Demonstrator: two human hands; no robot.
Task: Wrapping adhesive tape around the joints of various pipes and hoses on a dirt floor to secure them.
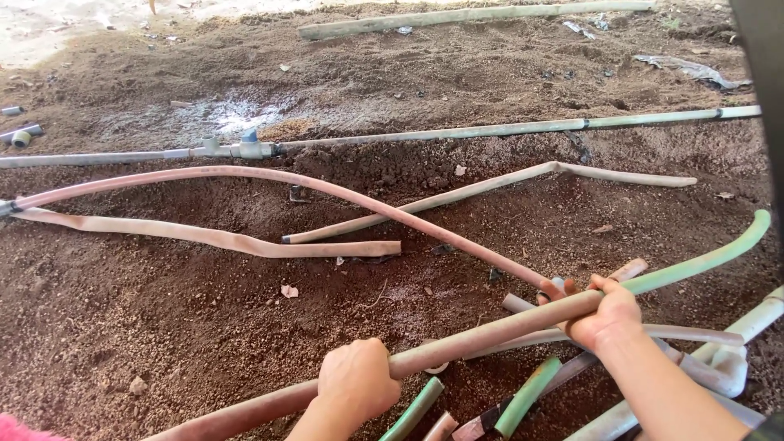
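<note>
Between both hands: mud-caked brown hose (pixel 490 331), green-ended.

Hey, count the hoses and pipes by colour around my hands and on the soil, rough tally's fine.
Pinkish flat hoses: 3, plus the muddy one held by left hand and right hand
Green hoses: 3
Rigid grey-green pipes: 2
Total: 9, though the pile at lower right hides some.

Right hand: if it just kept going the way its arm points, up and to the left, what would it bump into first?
The right hand, gripping the long muddy hose, would probably first meet the reddish hose ending just beyond its knuckles, then bare soil. Depth is hard to judge from this view.
</note>
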